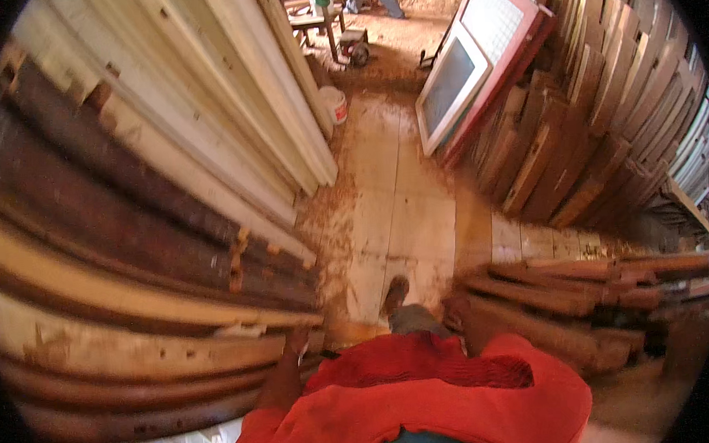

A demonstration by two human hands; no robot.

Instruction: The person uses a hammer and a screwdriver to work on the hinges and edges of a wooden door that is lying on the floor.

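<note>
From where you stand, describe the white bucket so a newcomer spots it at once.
Look along the pale walkway ahead to the tall, pale boards lining its left side. At floor level, right beside the board nearest the walkway, is the white bucket. Its short, rounded body with a reddish patch sets it apart from those long, straight boards.

matt knitted-cloth sweater, long wooden boards with worn, blotched faces, smoother pale planks, rough-looking stacked timber, glassy dark pane in a smooth frame, plastic-looking bucket, smooth, faintly shiny floor
</note>
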